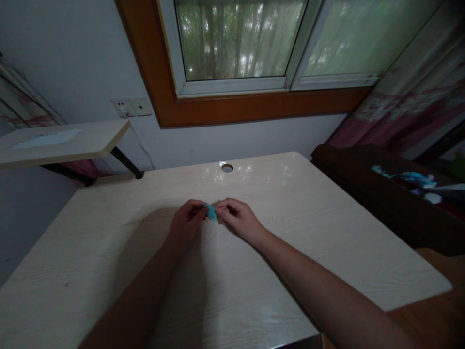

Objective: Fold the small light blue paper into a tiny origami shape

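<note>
Between the two hands, near the middle of the bench, sits a small blue thing [210, 213]. It is too small and too dim to tell what it is. The left hand [186, 222] pinches one side of it with its fingertips, so that grip is closed on the blue thing. The right hand [239, 219] pinches the other side, and that grip is closed on it too. The two hands almost touch, with the blue thing held just above the bench top. Both arms reach in from the near edge. The bench [327, 232] is pale wood and a bit shiny. A round hole [227, 168] is cut in it near the far edge, well apart from the hands. To the left stands a small side table [90, 140] with a pale sheet [47, 139] lying on it. Two wall sockets [131, 107] sit on the wall behind it. A window [240, 43] with an orange-brown frame is above the bench. To the right is a dark bed frame [363, 184] beside pink curtains [410, 102].
</note>
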A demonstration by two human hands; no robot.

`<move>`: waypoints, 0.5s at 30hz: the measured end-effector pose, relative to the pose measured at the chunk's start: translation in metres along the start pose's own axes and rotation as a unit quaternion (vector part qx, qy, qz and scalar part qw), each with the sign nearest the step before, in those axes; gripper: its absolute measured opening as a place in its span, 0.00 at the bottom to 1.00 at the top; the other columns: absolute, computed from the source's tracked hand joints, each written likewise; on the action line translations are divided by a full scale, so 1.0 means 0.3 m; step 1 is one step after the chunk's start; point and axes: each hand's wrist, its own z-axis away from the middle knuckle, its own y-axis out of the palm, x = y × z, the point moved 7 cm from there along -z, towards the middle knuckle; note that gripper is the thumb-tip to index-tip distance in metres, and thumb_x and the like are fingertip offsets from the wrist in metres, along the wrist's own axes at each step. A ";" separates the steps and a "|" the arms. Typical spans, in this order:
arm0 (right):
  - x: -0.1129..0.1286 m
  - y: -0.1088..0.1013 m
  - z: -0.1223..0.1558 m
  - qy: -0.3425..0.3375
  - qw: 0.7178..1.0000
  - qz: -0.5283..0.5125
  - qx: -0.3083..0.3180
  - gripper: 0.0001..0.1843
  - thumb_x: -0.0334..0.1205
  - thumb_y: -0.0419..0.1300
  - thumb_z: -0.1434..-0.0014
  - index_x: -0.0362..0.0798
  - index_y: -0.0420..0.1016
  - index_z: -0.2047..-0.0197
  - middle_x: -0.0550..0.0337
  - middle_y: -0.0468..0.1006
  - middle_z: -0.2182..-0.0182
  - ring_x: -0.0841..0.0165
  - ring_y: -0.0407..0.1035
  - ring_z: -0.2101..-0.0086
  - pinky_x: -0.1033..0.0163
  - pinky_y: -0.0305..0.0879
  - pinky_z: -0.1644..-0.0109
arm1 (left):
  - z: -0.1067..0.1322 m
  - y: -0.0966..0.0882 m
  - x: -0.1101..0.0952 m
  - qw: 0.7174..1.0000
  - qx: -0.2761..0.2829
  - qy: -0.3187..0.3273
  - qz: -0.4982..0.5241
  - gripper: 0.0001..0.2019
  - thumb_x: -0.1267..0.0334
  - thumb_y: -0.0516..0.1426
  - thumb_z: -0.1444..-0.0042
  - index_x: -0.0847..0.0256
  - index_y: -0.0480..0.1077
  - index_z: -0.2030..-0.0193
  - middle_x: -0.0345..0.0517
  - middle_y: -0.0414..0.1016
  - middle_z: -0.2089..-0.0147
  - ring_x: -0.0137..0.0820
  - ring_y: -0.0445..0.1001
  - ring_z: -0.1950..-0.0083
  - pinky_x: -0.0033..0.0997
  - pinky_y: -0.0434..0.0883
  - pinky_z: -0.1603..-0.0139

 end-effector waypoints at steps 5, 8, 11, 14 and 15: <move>0.010 -0.021 0.000 -0.017 0.999 0.013 -0.039 0.10 0.45 0.62 0.39 0.48 0.77 0.59 0.57 0.77 0.67 0.69 0.71 0.67 0.64 0.66 0.62 | -0.005 -0.024 0.021 0.999 -0.039 -0.002 -0.009 0.08 0.61 0.64 0.46 0.59 0.72 0.62 0.40 0.75 0.67 0.29 0.75 0.66 0.29 0.72 0.62; 0.031 -0.030 -0.001 -0.039 0.997 0.028 -0.055 0.10 0.44 0.63 0.40 0.49 0.77 0.58 0.56 0.77 0.64 0.68 0.71 0.65 0.62 0.68 0.59 | -0.004 -0.021 0.017 0.999 -0.028 0.005 -0.024 0.07 0.60 0.64 0.45 0.59 0.73 0.62 0.41 0.76 0.65 0.30 0.75 0.64 0.29 0.72 0.61; 0.031 -0.029 -0.001 -0.038 0.998 0.013 -0.057 0.11 0.45 0.65 0.42 0.48 0.77 0.58 0.56 0.78 0.64 0.68 0.72 0.64 0.62 0.69 0.57 | -0.003 -0.009 -0.009 0.999 -0.006 0.041 -0.031 0.05 0.61 0.62 0.43 0.59 0.74 0.63 0.44 0.76 0.62 0.32 0.75 0.59 0.31 0.72 0.56; 0.022 -0.026 0.000 -0.033 0.998 0.022 -0.056 0.11 0.45 0.65 0.43 0.49 0.76 0.59 0.57 0.79 0.64 0.67 0.72 0.63 0.61 0.68 0.56 | -0.001 0.007 -0.026 0.996 0.023 0.064 -0.055 0.03 0.63 0.62 0.42 0.58 0.74 0.63 0.44 0.76 0.60 0.33 0.75 0.57 0.32 0.72 0.54; 0.020 -0.025 0.000 -0.031 0.998 0.028 -0.054 0.11 0.45 0.66 0.43 0.49 0.76 0.59 0.57 0.79 0.64 0.67 0.72 0.63 0.61 0.68 0.56 | 0.000 0.011 -0.026 0.995 0.031 0.064 -0.064 0.03 0.63 0.62 0.42 0.58 0.74 0.63 0.44 0.76 0.61 0.33 0.74 0.57 0.32 0.72 0.55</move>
